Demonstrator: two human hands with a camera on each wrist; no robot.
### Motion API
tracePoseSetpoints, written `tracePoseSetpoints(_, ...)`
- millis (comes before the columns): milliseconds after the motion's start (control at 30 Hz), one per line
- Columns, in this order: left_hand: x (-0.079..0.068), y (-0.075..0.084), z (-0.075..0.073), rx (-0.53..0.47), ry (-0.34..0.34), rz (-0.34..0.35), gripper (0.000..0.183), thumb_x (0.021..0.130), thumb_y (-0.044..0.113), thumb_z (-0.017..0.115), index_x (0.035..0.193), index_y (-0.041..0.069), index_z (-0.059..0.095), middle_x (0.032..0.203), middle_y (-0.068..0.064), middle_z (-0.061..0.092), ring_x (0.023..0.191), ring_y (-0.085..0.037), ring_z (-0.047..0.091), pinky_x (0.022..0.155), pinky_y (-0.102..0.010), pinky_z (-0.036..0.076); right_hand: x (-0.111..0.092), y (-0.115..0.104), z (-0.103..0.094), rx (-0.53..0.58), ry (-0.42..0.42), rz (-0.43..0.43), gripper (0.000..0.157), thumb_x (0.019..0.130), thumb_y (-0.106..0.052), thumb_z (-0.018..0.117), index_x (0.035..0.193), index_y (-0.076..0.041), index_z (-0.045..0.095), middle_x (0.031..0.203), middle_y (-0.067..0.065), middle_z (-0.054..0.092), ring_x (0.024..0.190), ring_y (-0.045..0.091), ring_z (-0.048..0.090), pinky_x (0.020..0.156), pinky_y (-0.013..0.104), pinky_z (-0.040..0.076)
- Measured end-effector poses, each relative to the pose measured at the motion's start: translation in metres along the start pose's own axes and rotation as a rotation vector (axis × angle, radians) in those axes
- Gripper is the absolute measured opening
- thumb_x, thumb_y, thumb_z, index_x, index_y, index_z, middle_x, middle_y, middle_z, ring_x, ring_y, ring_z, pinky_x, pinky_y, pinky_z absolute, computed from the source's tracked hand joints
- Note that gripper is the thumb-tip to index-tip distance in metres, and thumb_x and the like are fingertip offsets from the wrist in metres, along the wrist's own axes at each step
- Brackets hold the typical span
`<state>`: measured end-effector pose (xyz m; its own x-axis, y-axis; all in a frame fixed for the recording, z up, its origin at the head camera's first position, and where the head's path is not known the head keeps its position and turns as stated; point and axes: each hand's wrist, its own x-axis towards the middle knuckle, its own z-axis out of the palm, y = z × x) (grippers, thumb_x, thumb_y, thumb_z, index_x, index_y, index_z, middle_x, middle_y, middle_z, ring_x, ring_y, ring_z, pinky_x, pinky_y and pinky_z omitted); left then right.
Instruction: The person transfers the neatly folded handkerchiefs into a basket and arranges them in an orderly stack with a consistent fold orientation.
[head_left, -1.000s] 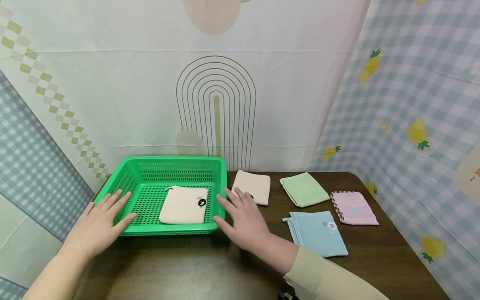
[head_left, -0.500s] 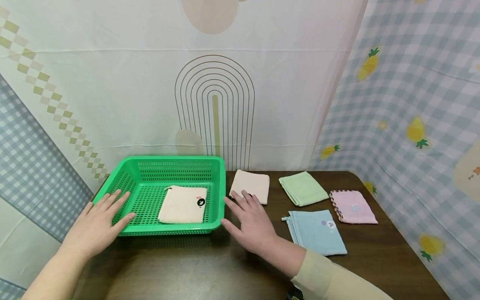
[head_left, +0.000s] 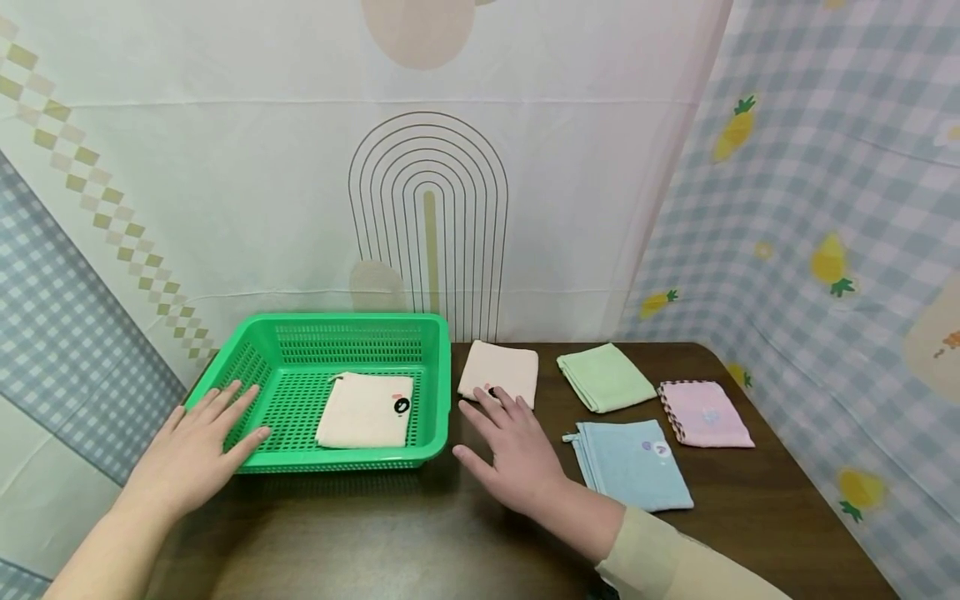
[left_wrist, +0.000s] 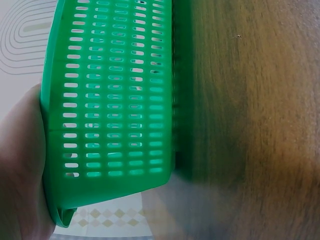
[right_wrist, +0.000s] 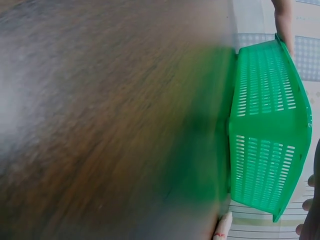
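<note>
A green plastic basket point(head_left: 330, 457) with slotted sides stands on the dark wood table, a folded cream cloth point(head_left: 360, 414) with a black motif inside it. My left hand point(head_left: 187, 454) lies with fingers spread over the basket's left front corner; the left wrist view shows that hand point(left_wrist: 22, 165) against the rim. Right of the basket, my right hand point(head_left: 517, 458) is stretched out, fingers spread and holding nothing. Its fingertips overlap the near edge of a second folded cream cloth point(head_left: 501, 367). In the right wrist view, its fingers point(right_wrist: 311, 205) show dark at the right edge.
Further right on the table point(head_left: 337, 542) lie a folded green cloth point(head_left: 607, 379), a light blue cloth point(head_left: 633, 467) with a small loop, and a pink cloth point(head_left: 711, 417) with a checked border. A printed white curtain point(head_left: 262, 208) hangs behind the table.
My right hand has moved right, off the basket's right rim to a spot beside it. The left hand stays at the basket's corner, and the cloths have not moved.
</note>
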<state>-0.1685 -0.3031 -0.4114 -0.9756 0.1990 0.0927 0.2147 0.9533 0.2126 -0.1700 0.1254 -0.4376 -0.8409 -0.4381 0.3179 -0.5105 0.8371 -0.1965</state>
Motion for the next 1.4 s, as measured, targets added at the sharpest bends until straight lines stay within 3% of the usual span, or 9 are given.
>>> tracePoseSetpoints(300, 0.001, 0.002, 0.002, -0.003, 0.010, 0.008, 0.077, 0.100, 0.062, 0.040, 0.160, 0.018, 0.020, 0.160, -0.023, 0.024, 0.143, -0.052, 0.018, 0.111, -0.073, 0.002, -0.011, 0.010, -0.002, -0.010, -0.003, 0.006, 0.066, 0.100, -0.064, 0.037, 0.152, -0.025, 0.044, 0.162, -0.001, 0.030, 0.149, 0.029, 0.023, 0.120, 0.052, 0.019)
tracePoseSetpoints(633, 0.001, 0.001, 0.003, -0.009, 0.011, 0.000, 0.078, 0.100, 0.063, 0.040, 0.161, 0.019, 0.018, 0.161, -0.022, 0.022, 0.145, -0.050, 0.016, 0.112, -0.071, 0.000, -0.021, 0.018, -0.005, -0.012, -0.042, 0.034, 0.064, 0.100, -0.062, 0.040, 0.152, -0.025, 0.043, 0.160, 0.000, 0.034, 0.149, 0.029, 0.023, 0.121, 0.051, 0.017)
tracePoseSetpoints(967, 0.001, -0.001, 0.003, -0.005, 0.008, -0.001, 0.077, 0.100, 0.063, 0.040, 0.161, 0.021, 0.017, 0.161, -0.021, 0.022, 0.145, -0.050, 0.017, 0.112, -0.072, 0.001, -0.029, 0.029, -0.007, -0.004, 0.002, 0.031, 0.063, 0.099, -0.061, 0.042, 0.149, -0.023, 0.048, 0.157, 0.004, 0.038, 0.146, 0.032, 0.029, 0.119, 0.054, 0.020)
tracePoseSetpoints(1400, -0.001, -0.002, 0.003, -0.010, 0.017, -0.003, 0.078, 0.100, 0.063, 0.040, 0.161, 0.021, 0.017, 0.161, -0.022, 0.023, 0.145, -0.050, 0.016, 0.112, -0.071, -0.001, -0.039, 0.039, -0.010, -0.018, -0.025, 0.057, 0.063, 0.099, -0.060, 0.044, 0.151, -0.024, 0.045, 0.159, 0.003, 0.036, 0.148, 0.030, 0.025, 0.120, 0.053, 0.018)
